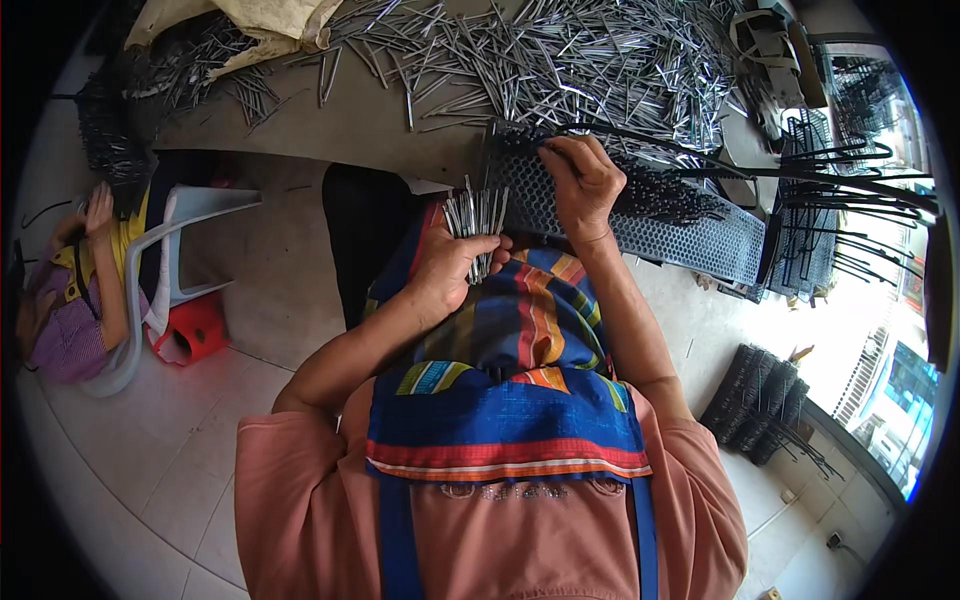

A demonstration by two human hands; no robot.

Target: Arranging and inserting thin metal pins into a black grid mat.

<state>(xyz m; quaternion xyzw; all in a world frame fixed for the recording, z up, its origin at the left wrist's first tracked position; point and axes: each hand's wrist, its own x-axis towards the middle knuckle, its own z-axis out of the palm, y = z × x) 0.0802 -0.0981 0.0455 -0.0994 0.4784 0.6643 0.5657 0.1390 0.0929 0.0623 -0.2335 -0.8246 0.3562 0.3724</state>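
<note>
My left hand is closed round a fanned bundle of thin silvery metal rods, held upright above my lap. To its right, my right hand hovers over a perforated metal rack with rows of round holes. Its thumb and fingers are pinched together close to the rack's far left part; whatever is between them is too small to make out. Dark rod ends stick up densely from the rack's holes. A patterned blue apron covers my lap.
A large heap of loose metal rods spreads over the table beyond the rack. Black hooked racks stand at the right by a window, and bundled black racks sit on the floor. A co-worker sits left near a red stool.
</note>
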